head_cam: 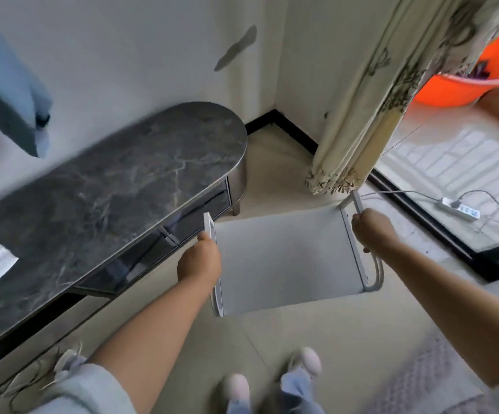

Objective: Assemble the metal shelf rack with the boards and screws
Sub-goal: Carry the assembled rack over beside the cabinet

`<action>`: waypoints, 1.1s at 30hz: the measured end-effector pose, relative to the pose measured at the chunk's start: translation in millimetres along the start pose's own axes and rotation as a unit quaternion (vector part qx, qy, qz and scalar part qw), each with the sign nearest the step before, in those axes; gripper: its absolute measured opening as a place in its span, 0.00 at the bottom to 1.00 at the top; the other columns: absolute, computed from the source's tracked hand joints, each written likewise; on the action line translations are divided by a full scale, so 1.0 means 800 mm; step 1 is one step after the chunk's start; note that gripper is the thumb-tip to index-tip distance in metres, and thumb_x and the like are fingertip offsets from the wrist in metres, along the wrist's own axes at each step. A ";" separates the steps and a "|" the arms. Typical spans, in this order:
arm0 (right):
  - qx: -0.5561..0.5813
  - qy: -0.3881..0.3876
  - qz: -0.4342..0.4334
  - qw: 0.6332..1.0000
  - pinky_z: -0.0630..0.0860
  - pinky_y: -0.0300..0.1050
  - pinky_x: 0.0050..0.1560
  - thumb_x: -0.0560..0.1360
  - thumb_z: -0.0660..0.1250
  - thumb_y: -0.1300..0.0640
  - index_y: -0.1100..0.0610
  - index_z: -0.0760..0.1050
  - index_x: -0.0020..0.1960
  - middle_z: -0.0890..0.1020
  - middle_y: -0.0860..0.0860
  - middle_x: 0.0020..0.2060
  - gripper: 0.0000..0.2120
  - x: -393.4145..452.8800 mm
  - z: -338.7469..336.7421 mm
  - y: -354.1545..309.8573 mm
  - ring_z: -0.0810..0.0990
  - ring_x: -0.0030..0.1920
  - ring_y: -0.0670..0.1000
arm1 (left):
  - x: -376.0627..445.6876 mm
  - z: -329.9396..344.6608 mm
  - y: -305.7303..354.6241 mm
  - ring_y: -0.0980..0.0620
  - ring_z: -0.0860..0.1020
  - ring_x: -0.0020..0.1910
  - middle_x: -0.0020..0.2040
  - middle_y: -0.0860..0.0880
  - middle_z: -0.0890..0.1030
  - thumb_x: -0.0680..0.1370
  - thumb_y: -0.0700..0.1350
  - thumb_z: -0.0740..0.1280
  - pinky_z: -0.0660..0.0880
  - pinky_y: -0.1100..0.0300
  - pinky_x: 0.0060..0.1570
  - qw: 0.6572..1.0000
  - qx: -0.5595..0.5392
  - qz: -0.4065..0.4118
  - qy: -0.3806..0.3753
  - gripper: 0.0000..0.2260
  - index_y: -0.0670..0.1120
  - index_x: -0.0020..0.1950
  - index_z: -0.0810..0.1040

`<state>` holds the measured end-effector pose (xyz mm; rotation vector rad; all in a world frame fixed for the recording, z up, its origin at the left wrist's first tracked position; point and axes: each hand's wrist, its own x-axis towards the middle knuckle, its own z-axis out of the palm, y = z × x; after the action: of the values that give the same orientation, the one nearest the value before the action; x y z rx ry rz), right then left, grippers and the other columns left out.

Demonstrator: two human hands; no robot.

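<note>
A: What's around the shelf rack (287,258)?

B: A dark marble-topped cabinet (108,186) close on its left, a curtain (370,115) hanging just beyond it, an orange basin (475,76) and one power strip (460,208) farther right.

A: And the hands?

B: Two. The left hand (199,261) is curled round the left side rail, the right hand (373,230) round the right one. The rack seems held above the floor, though blur makes that uncertain.

A: Boards?

B: One visible.
</note>
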<state>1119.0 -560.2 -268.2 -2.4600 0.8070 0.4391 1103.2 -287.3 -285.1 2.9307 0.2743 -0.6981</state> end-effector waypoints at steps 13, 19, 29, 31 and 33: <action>-0.128 -0.056 -0.100 0.985 0.69 0.39 0.25 0.71 0.54 0.70 0.70 0.72 0.52 0.73 0.59 0.33 0.13 0.300 -0.099 -0.111 0.71 0.26 0.53 | 0.204 -0.052 0.174 0.40 0.76 0.58 0.58 0.38 0.77 0.82 0.40 0.53 0.73 0.50 0.50 0.995 -0.064 -0.082 -0.006 0.11 0.36 0.59 0.68; -0.153 -0.050 -0.133 0.978 0.71 0.46 0.38 0.73 0.56 0.70 0.71 0.71 0.57 0.78 0.66 0.49 0.14 0.422 -0.110 -0.152 0.77 0.47 0.61 | 0.285 -0.069 0.233 0.40 0.77 0.56 0.57 0.39 0.78 0.82 0.41 0.52 0.73 0.51 0.50 0.991 -0.073 -0.110 -0.017 0.12 0.36 0.60 0.68; -0.185 -0.071 -0.153 0.968 0.69 0.46 0.47 0.77 0.54 0.68 0.72 0.69 0.57 0.75 0.68 0.55 0.12 0.599 -0.124 -0.245 0.75 0.56 0.63 | 0.441 -0.102 0.294 0.40 0.75 0.60 0.60 0.38 0.76 0.82 0.44 0.52 0.72 0.52 0.54 0.986 -0.118 -0.113 -0.042 0.15 0.35 0.62 0.67; -0.198 -0.074 -0.146 0.966 0.71 0.49 0.52 0.77 0.54 0.67 0.72 0.69 0.59 0.74 0.68 0.56 0.13 0.628 -0.128 -0.266 0.74 0.57 0.64 | 0.470 -0.109 0.302 0.41 0.76 0.59 0.60 0.38 0.76 0.82 0.44 0.51 0.72 0.52 0.54 0.986 -0.113 -0.110 -0.047 0.16 0.34 0.63 0.66; -0.202 -0.069 -0.152 0.965 0.71 0.51 0.53 0.77 0.54 0.66 0.71 0.69 0.59 0.74 0.68 0.56 0.14 0.657 -0.129 -0.286 0.74 0.57 0.65 | 0.498 -0.119 0.310 0.42 0.76 0.58 0.59 0.39 0.76 0.83 0.45 0.50 0.72 0.53 0.53 0.986 -0.117 -0.112 -0.038 0.17 0.34 0.63 0.66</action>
<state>1681.4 -698.7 -333.7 -2.8235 0.2917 0.7058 1544.0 -456.1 -364.9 2.6690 0.6402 -0.7462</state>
